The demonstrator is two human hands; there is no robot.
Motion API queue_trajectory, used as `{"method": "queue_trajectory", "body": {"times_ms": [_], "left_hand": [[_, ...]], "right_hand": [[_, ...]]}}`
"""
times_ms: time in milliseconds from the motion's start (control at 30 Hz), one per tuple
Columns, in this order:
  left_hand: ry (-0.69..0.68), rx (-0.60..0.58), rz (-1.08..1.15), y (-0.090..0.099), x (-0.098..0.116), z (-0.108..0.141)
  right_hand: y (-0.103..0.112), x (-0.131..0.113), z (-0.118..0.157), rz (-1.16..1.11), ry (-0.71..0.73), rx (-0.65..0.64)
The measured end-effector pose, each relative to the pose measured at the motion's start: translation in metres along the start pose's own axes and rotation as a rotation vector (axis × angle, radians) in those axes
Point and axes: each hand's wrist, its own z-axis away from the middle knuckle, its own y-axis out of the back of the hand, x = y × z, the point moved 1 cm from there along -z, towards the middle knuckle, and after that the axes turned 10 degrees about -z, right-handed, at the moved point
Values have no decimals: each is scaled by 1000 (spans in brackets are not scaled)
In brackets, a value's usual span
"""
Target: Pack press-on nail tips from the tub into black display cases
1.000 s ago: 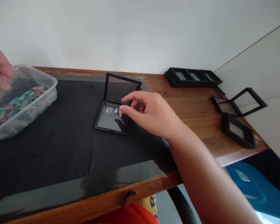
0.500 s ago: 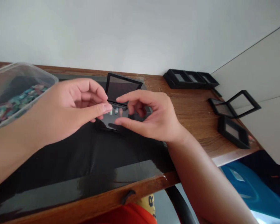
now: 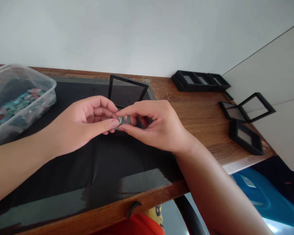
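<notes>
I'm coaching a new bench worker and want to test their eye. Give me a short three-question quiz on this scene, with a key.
1. What holds the heap of small coloured pieces: (a) a drawer, (b) a clear plastic tub, (c) a blue bowl?
2. Fill in: the black hinged case by the left hand and right hand stands ____.
3. True or false: the two hands are held far apart.
Key: 1 b; 2 open; 3 false.

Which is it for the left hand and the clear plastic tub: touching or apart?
Apart. The head view shows black mat between the left hand and the nearest side of the clear plastic tub.
</notes>
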Motion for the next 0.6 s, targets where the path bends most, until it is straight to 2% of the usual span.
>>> {"method": "queue_trajectory", "body": {"times_ms": [200,333,400,533,567,600], "left_hand": [[4,19,-21,-1,-4,-2],[-33,62,-97,5,-4,-1],[-92,145,-246,11,-5,0],[-297,283,-790,16,1,5],[-321,289,-860,16,6,7],[-296,282,-839,17,11,10]], "right_hand": [[0,0,0,-25,7,30],[-1,0,-1,-45,-25,43],[1,1,-1,-42,-59,57],[9,3,-2,43,-152,120],[11,3,-2,69,-180,136],[13,4,-3,94,-217,140]]}}
